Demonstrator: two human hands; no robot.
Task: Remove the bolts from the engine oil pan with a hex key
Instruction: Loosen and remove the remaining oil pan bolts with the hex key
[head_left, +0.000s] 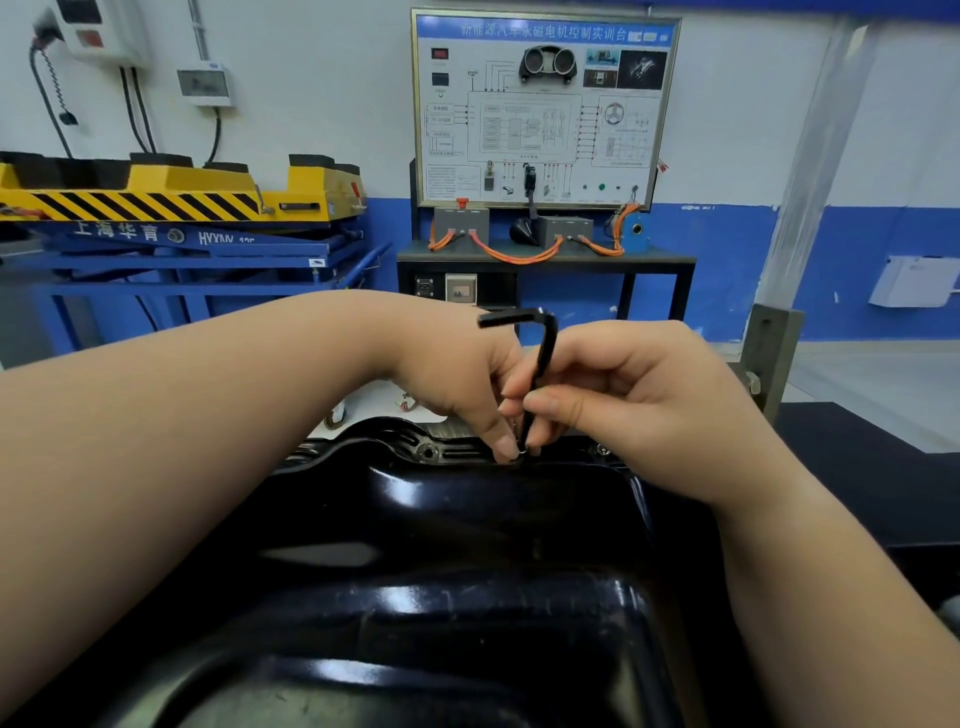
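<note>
A workshop's blue-and-white wall and wiring training board (543, 109) back the glossy black steel oil pan (467, 519). At its far flange, a black L-shaped hex key (540, 364) stands upright, tip down in a bolt (522, 452), short arm pointing left. The left hand (457, 379) and right hand (623, 389) each hold it in a pinching grip. The hole (427, 452) to the left looks emptied; a silver bolt (602, 449) to the right remains.

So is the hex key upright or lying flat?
Upright: the hex key points down at the oil pan rim, short arm on top; fingers hide its tip.
</note>
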